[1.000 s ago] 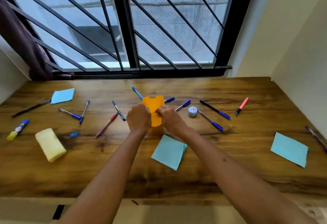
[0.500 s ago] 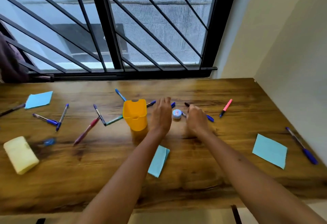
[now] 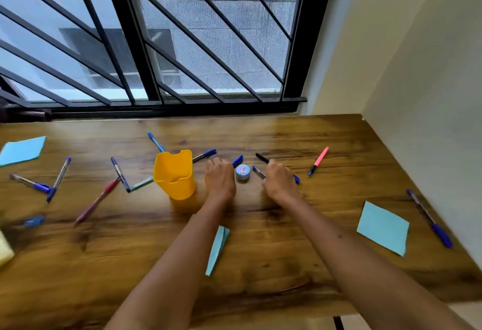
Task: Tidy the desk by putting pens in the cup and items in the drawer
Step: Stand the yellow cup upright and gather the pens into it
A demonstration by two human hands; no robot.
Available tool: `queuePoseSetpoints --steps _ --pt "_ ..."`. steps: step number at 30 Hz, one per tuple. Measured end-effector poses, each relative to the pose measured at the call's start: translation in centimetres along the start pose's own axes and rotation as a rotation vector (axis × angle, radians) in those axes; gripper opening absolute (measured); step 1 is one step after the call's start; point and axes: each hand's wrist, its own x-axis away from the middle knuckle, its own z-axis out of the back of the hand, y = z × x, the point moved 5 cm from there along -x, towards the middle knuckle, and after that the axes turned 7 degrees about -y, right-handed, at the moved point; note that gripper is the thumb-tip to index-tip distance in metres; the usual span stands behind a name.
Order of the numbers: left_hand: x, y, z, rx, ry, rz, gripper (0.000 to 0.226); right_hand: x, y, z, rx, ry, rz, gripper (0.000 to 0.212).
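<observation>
I see the left hand (image 3: 220,179) lying palm down on the table (image 3: 260,264), fingers fairly flat and loosely together; from this angle I cannot tell whether anything is under it. A blue pen cap (image 3: 237,161) pokes out just past its fingertips, touching or nearly so. Just to its left stands the yellow cup (image 3: 174,174), upright, close to the hand but not touched.

The right hand (image 3: 279,179) is curled into a loose fist over two pens: a black-capped pen (image 3: 262,158) sticks out beyond its knuckles, and a clear pen (image 3: 258,172) emerges from its thumb side. A blue tip (image 3: 296,179) shows on the far side of the fist. I cannot say for sure whether the fingers are actually clamped on either pen.

Between the two hands sits a small round blue container (image 3: 243,172), just beside each, apart from both.

Right of the right hand lies a pink pen (image 3: 318,160), and further right a blue paper square (image 3: 383,228). Another blue sheet (image 3: 217,249) lies partly under the left forearm.
</observation>
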Motion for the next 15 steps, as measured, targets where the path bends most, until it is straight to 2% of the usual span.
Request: queuePoseSetpoints --steps 4,7,10,13,15 --pt "0.2 0.4 0.1 -0.068 -0.021 -0.029 0.026 -0.4 0.9 0.7 -0.22 0.05 -0.108 0.024" --pt "0.9 1.2 2.4 -0.085 0.025 -0.07 0.027 -0.6 0.3 2.3 -0.384 0.149 -0.159 0.024" --pt "2.1 0.8 7.5 0.02 0.295 0.019 0.02 -0.3 -2.0 3.8 -0.715 0.226 -0.169 0.027" --pt "2.9 -2.3 12.4 0.286 0.577 0.23 0.013 0.3 -5.5 4.8 -1.173 0.264 -0.084 0.005" --pt "3.6 -5.0 14.7 0.387 0.736 0.335 0.015 0.9 -8.3 5.1 -1.387 0.229 -0.012 0.014"
